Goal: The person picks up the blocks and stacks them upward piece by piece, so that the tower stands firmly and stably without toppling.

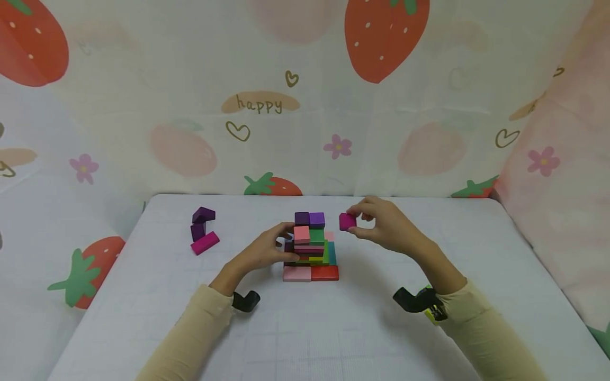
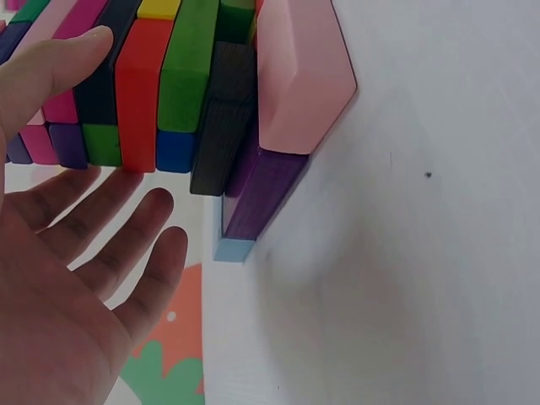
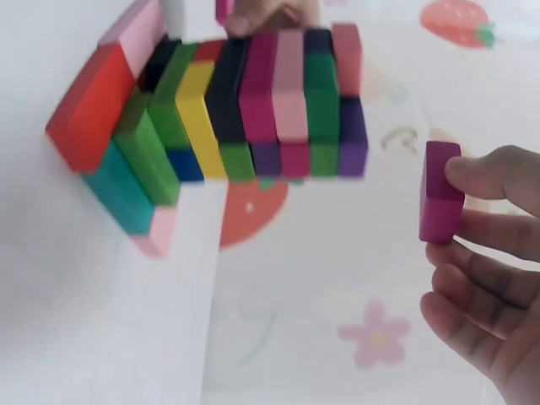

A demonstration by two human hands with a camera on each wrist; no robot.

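Observation:
A tower of coloured wooden blocks [image 1: 316, 248] stands on the white table, on a wider base that includes a pink block [image 1: 297, 273] and a red block [image 1: 325, 273]. My left hand [image 1: 267, 248] is at the tower's left side. In the left wrist view, its thumb [image 2: 80, 59] lies along the near face while the other fingers [image 2: 126, 253] extend, relaxed, beside the tower. To the right of the tower's top, my right hand [image 1: 388, 225] pinches a magenta block [image 3: 440, 192] between thumb and fingers, apart from the stack.
At the table's back left lie two dark purple blocks [image 1: 204, 214] and a magenta block [image 1: 205, 243]. A yellow-green object [image 1: 432, 312] shows partly behind the right wrist strap. Behind the table hangs a strawberry-print cloth [image 1: 333, 106].

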